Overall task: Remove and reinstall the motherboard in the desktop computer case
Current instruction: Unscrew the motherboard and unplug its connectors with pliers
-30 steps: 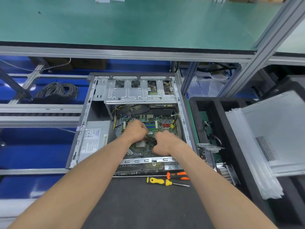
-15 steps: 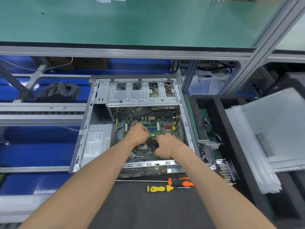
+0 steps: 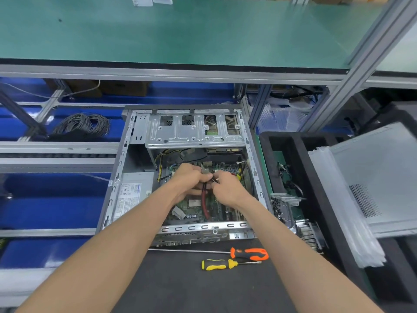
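I have both hands down inside the open grey metal desktop case [image 3: 121, 159], which lies flat on the dark mat. My left hand [image 3: 188, 179] is curled round a thin red cable [image 3: 204, 202] that runs from my fingers back toward me across the green motherboard [image 3: 196, 205]. My right hand [image 3: 226, 187] sits just beside the left, fingertips pinched on the connector end of the same cable; the two hands nearly touch above the board. The motherboard lies in the floor of the case directly under both hands, its square silver processor socket [image 3: 194, 202] showing just below my left wrist. Beyond my knuckles sits the perforated silver drive cage [image 3: 194, 132]. Left of my left forearm is the grey power supply box with a white label [image 3: 129, 195]. Nearer me than the hands, outside the case, lie an orange-and-black-handled screwdriver [image 3: 249, 253] and, just beside it, a yellow-and-black-handled screwdriver [image 3: 220, 264]. Right of my right forearm stands a black foam tray [image 3: 316, 188] holding loose parts.
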{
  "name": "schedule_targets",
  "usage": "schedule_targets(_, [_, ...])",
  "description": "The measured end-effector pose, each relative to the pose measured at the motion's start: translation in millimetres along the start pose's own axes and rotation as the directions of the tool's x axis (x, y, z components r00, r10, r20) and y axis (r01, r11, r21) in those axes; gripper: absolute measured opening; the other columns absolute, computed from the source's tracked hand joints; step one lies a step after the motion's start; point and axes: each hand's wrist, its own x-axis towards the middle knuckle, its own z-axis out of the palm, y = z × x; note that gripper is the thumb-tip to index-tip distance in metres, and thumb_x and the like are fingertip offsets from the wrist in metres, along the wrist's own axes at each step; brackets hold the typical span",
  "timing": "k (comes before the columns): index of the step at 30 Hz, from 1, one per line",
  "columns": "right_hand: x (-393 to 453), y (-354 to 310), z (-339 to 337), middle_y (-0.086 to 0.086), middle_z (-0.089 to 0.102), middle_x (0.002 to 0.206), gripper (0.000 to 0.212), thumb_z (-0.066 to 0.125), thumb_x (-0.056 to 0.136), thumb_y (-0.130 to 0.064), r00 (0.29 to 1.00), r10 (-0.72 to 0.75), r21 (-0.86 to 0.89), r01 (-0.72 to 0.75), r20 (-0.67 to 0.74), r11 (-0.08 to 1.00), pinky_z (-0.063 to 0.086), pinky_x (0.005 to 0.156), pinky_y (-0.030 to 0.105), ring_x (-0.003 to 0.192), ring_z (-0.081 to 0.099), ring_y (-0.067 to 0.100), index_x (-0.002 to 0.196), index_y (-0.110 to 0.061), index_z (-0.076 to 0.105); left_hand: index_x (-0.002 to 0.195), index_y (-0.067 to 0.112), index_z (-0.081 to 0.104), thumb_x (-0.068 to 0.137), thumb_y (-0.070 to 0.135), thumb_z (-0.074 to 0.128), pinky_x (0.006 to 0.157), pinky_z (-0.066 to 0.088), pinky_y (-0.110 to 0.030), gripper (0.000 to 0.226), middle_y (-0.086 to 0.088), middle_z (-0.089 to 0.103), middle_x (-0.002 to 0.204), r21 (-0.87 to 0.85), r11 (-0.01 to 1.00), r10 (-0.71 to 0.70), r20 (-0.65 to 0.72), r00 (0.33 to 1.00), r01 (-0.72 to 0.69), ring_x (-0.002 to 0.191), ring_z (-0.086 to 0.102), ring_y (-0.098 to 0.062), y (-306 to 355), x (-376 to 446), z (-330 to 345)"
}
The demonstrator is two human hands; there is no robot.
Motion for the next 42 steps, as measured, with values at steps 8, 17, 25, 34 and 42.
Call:
schedule_targets(8, [-7.4,-4.4,-0.5,0.018,0.073,0.089,0.024,0.062,0.098,-0.018,0.999,-0.025,0.087,0.029,-0.048,0.996,0.055,0.074,0.036,0.077,0.068,0.029,0.116,-0.002,0.064,0.091,0.010,0.072,0.097,0.019,0.065,0.066,0.049,-0.028,0.013,-0.001,0.066,0.077,0.198,0.965,0.198,-0.122,0.973,-0.172,0.069,0.057,-0.011,0.3,-5.6,-5.2])
schedule_targets(17, [-2.8,1.2,5.5,0.021,0.065,0.113,0.010,0.058,0.098,-0.022,1.000,-0.014,-0.108,0.013,-0.013,0.994,0.051,0.097,0.045,0.112,0.060,0.035,0.107,-0.019,0.062,0.119,0.010,0.068,0.099,0.029,0.062,0.080,0.040,-0.028,0.029,-0.006,0.068,0.098,0.689,0.717,0.253,-0.119,0.960,-0.104,0.098,0.060,-0.023,-2.3,4.0,-11.8])
schedule_targets(25, [1.1,4.8,7.2,0.017,0.061,0.120,0.024,0.059,0.095,-0.016,0.996,0.007,-0.270,0.017,0.090,0.963,0.050,0.095,0.041,0.111,0.057,0.033,0.119,-0.013,0.065,0.111,0.011,0.068,0.094,0.031,0.068,0.094,0.044,-0.032,0.026,-0.009,0.066,0.125,0.797,0.604,0.153,-0.092,0.984,-0.020,0.120,0.056,-0.027,0.7,26.2,-13.6])
schedule_targets(34, [4.4,3.8,4.4,0.014,0.059,0.117,0.029,0.054,0.093,-0.017,0.998,0.048,-0.317,-0.030,0.049,0.948,0.054,0.092,0.045,0.102,0.059,0.033,0.120,-0.016,0.063,0.087,0.018,0.069,0.090,0.028,0.075,0.086,0.052,-0.037,0.012,-0.006,0.073,0.103,0.746,0.653,0.204,-0.009,0.979,-0.129,0.103,0.063,-0.021,20.1,22.3,-14.9])
schedule_targets(42, [1.2,-1.3,3.1,0.014,0.064,0.105,0.021,0.054,0.090,-0.012,0.998,0.023,-0.280,-0.007,0.052,0.960,0.056,0.085,0.041,0.093,0.062,0.033,0.106,-0.014,0.068,0.087,0.019,0.074,0.088,0.023,0.076,0.060,0.042,-0.017,0.005,0.023,0.066,0.061,0.673,0.659,0.285,0.189,0.940,-0.335,0.061,0.061,0.009,55.4,-16.4,-15.5])
